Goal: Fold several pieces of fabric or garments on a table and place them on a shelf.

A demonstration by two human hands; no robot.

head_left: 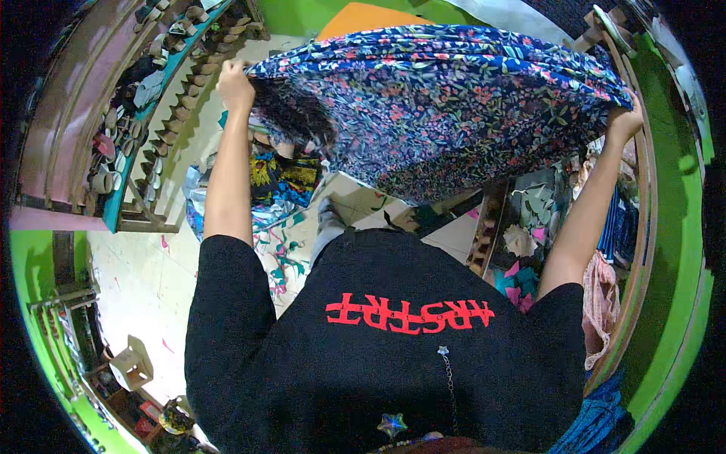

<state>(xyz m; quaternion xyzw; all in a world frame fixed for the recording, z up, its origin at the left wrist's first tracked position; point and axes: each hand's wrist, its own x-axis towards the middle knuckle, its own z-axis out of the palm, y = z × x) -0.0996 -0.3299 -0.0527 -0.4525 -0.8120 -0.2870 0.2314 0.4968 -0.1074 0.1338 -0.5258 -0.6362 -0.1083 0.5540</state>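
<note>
A large piece of dark blue floral fabric [454, 98], patterned in red, white and green, is stretched wide between my two raised hands. My left hand [236, 85] is closed on its upper left corner, while my right hand [625, 119] grips the far right end. Several gathered folds run along the top edge. The rest of the cloth hangs down in front of me and hides much of what lies behind it. Both arms are held out, the left one straighter over the floor and the right one near the wooden edge.
At the left, a teal-edged shelf [134, 151] carries many small items. A heap of printed cloth [280, 178] and coloured scraps [283, 257] lie on the pale floor. Right of me are more scraps [533, 204], pink cloth [600, 303] and a long wooden rail [647, 197]. An orange panel [370, 19] stands behind the fabric.
</note>
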